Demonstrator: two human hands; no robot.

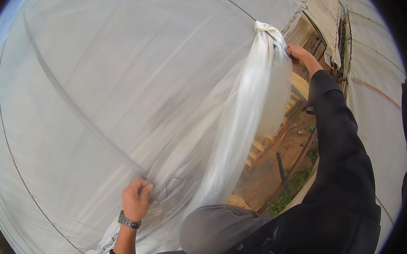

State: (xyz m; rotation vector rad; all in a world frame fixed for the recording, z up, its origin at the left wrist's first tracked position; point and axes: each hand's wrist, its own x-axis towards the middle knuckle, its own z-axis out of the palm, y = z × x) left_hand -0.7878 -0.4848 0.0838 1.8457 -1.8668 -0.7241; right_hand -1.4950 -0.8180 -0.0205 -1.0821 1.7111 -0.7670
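Observation:
A large translucent white plastic sheet (80,74) stretches over a curved frame with thin dark wires. Its gathered bunch (241,114) runs down from a knot (265,29) on a wire at the upper middle. My right hand (301,57) grips the bunched plastic just below the knot. My left hand (137,199), with a metal watch at the wrist, is closed at the sheet's surface at the lower left, pinching the plastic beside a faint bent metal piece (172,186) seen through it. My grey-trousered knee (211,231) is against the lower sheet.
Through the gap right of the bunch show brown soil (265,179), green weeds (296,182) and a yellow slatted strip (258,149). A second plastic-covered structure (375,128) with an orange line lies at the right, and an open flap (318,32) hangs at the upper right.

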